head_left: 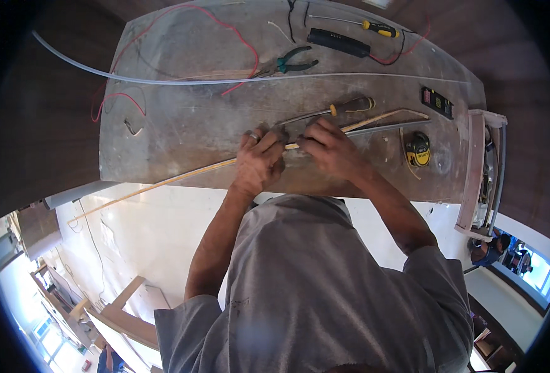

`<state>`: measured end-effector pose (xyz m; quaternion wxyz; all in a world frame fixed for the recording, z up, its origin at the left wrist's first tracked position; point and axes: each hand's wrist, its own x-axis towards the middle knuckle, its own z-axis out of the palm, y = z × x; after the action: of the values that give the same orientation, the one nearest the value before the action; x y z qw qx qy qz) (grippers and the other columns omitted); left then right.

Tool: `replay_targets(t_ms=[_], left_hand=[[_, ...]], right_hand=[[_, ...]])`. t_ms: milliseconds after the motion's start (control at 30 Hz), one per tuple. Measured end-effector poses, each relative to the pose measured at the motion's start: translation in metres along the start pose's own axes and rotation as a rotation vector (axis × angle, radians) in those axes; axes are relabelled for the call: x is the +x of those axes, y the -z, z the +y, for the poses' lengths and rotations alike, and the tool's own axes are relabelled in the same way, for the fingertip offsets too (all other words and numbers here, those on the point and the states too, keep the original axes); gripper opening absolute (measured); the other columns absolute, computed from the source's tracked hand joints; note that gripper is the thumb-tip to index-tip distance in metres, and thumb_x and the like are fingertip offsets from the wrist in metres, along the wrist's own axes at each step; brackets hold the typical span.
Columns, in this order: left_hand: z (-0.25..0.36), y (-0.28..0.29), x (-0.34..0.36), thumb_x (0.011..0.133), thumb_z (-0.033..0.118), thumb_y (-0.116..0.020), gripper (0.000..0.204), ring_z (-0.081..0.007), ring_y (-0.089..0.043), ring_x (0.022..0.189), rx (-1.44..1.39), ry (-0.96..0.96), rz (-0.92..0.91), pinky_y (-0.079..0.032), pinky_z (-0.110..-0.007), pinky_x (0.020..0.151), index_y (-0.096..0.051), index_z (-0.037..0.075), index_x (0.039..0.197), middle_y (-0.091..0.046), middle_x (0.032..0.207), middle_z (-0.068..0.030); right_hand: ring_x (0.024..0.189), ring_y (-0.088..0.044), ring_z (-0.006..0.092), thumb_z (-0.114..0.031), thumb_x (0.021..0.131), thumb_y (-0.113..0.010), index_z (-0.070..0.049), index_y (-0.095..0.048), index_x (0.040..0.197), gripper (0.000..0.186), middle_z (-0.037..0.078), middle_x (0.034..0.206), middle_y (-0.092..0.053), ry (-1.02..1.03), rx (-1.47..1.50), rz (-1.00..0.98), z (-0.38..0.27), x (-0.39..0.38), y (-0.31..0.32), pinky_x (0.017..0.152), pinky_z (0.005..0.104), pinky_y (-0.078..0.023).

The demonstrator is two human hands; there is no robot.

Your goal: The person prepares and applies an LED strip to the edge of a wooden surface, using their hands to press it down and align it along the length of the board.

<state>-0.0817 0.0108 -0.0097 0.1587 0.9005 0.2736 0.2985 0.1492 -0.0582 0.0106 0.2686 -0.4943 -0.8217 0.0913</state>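
The left hand (259,155), fingers curled, is gripping a narrow yellow strip (292,146) from above. Just beside it, the right hand (331,148) is bending its fingers over the same strip; how firmly they are pinching, I cannot tell. Taking the gap between the hands as the dial's centre, the strip is trailing toward 8 o'clock, overhanging the table (184,133), and running toward 2 o'clock, where its end is kinking. A thin grey rail (399,127) is lying near it toward 3 o'clock.

For good work, the hands should be staying close together, keeping the strip flat and untwisted; the overhanging tail is probably dragging, so supporting it would be helping. The brown-handled screwdriver (352,105) is pointing its shaft at the left fingers from 2 o'clock; moving it aside would be freeing room.

Farther out, a yellow-and-black tape measure (418,150) is sitting at 3 o'clock, green-handled pliers (296,60) are resting at 12, and a black wired box (339,42) is lying at 1.
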Motion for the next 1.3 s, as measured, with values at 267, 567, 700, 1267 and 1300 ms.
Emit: replay_targets(t_ms=[267,567,700,1267,1300], left_hand=[[-0.001,0.002,-0.002,0.066,0.007,-0.075,0.023,-0.0289,-0.063,0.095,-0.018,0.024,0.001,-0.048,-0.044,0.082,-0.071,0.012,0.088,-0.068,0.106,-0.0009],[0.017,0.012,0.007,0.068,0.007,-0.075,0.027,-0.0329,-0.065,0.101,-0.115,0.141,0.055,-0.048,-0.046,0.083,-0.072,0.011,0.094,-0.069,0.112,-0.0056],[0.018,0.010,0.006,0.068,0.008,-0.076,0.026,-0.0330,-0.066,0.104,-0.130,0.200,0.072,-0.048,-0.046,0.084,-0.072,0.012,0.094,-0.071,0.113,-0.0056],[0.025,0.003,0.003,0.067,0.011,-0.078,0.025,-0.0260,-0.063,0.097,0.002,0.236,0.028,-0.043,-0.043,0.086,-0.069,0.016,0.090,-0.069,0.105,0.0001],[0.025,0.004,0.003,0.068,0.012,-0.078,0.028,-0.0264,-0.063,0.097,-0.006,0.228,0.022,-0.043,-0.043,0.086,-0.070,0.016,0.094,-0.069,0.107,-0.0007]], right_hand=[[0.101,-0.056,0.0277,-0.010,0.070,-0.069,-0.004,-0.063,0.086,0.018,0.009,0.100,-0.057,0.152,-0.155,-0.007,0.002,0.009,-0.005,0.097,0.0387,-0.052],[0.101,-0.057,0.0296,-0.012,0.070,-0.069,-0.004,-0.062,0.089,0.022,0.010,0.098,-0.056,0.239,-0.122,-0.018,0.011,0.010,0.000,0.098,0.0405,-0.052],[0.102,-0.058,0.0316,-0.008,0.068,-0.070,-0.002,-0.063,0.093,0.026,0.012,0.100,-0.058,0.248,-0.079,-0.037,0.013,0.012,0.002,0.096,0.0415,-0.052],[0.099,-0.061,0.0316,0.000,0.078,-0.071,0.001,-0.071,0.104,0.026,0.012,0.104,-0.061,0.165,0.093,-0.044,0.021,0.006,0.017,0.089,0.0432,-0.054],[0.099,-0.061,0.0318,0.000,0.077,-0.070,0.002,-0.071,0.105,0.027,0.012,0.104,-0.060,0.171,0.079,-0.033,0.019,0.008,0.018,0.089,0.0431,-0.054]])
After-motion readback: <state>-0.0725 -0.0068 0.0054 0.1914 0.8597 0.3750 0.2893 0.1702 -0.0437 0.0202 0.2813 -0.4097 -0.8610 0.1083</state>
